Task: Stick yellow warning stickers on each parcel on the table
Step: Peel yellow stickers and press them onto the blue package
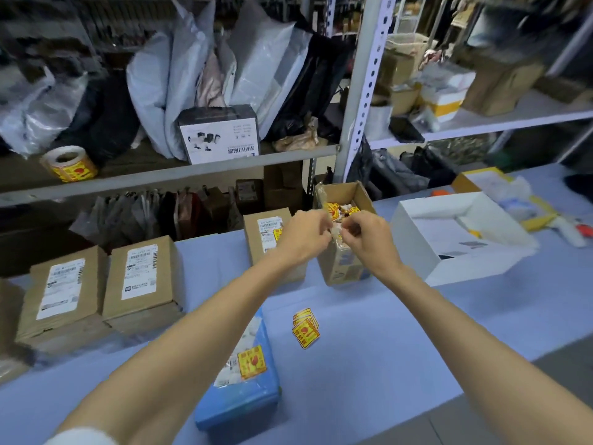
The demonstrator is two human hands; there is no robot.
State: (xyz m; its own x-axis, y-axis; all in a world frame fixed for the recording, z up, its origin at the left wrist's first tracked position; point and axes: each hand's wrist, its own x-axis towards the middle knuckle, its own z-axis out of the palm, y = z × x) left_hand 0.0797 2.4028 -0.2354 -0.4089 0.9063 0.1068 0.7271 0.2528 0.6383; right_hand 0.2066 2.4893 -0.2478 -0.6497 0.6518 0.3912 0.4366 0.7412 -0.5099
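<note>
My left hand (305, 234) and my right hand (365, 236) meet above the open cardboard box (345, 195), fingertips pinched together on a small pale piece of sticker backing (336, 231). Crumpled yellow scraps fill that box. A short strip of yellow warning stickers (306, 329) lies on the blue table (385, 332). The blue parcel (244, 374) under my left forearm carries a yellow sticker. A brown parcel (263, 232) behind my left hand shows a yellow sticker beside its label. Two brown parcels, one (62, 292) and another (141, 274), lie at the left with white labels only.
A roll of yellow stickers (69, 163) rests on the shelf at the left. A white open box (455, 232) stands to the right, with a yellow-edged carton (500, 187) behind it. Metal shelving with bags and boxes rises along the table's far side.
</note>
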